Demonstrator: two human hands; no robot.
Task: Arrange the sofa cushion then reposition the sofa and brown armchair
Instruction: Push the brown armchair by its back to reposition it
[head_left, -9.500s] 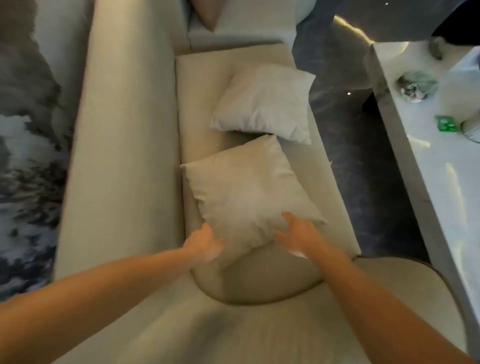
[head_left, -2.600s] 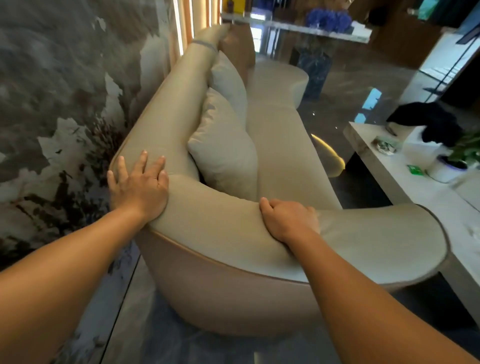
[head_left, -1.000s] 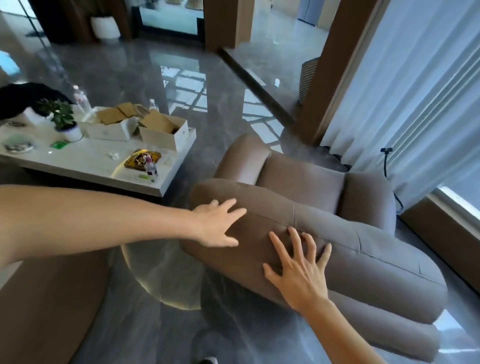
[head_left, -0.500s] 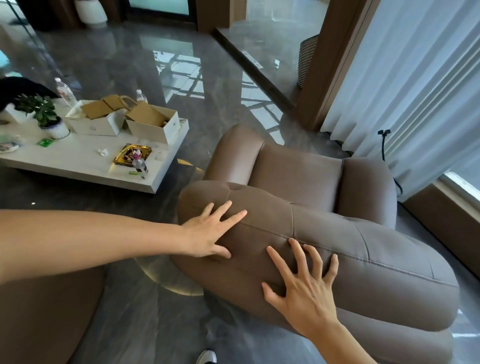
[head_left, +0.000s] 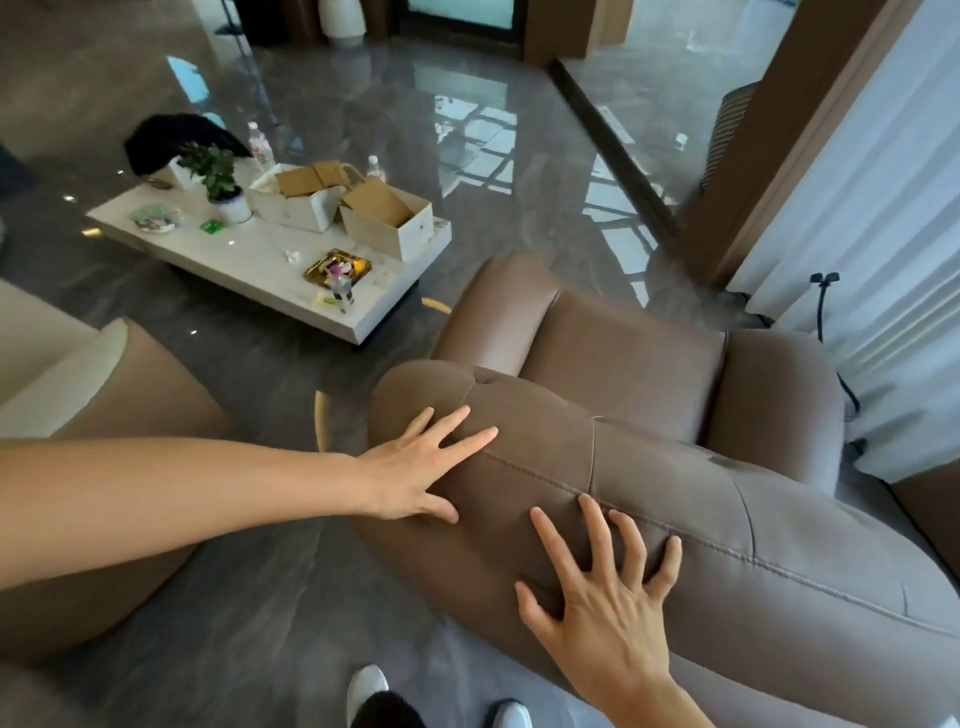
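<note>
The brown armchair (head_left: 639, 415) fills the lower right, seen from behind its padded backrest. My left hand (head_left: 421, 467) lies flat on the left end of the backrest, fingers spread. Further right, my right hand (head_left: 602, 597) presses on the back of the backrest with fingers splayed and slightly clawed. Neither hand closes around anything. The end of the beige sofa (head_left: 67, 384) shows at the left edge, partly behind my left forearm; its cushions are out of view.
A low white coffee table (head_left: 260, 270) stands ahead left with open cardboard boxes (head_left: 384, 218), a potted plant (head_left: 218, 182), bottles and a gold tray. White curtains (head_left: 872, 234) and a black cable hang at the right. Glossy grey floor surrounds everything. My shoes (head_left: 363, 691) show at the bottom.
I have left the sofa and turned to the armchair. Over the last second both hands stay pressed on its backrest, and the chair sits farther from the coffee table, with more floor between them.
</note>
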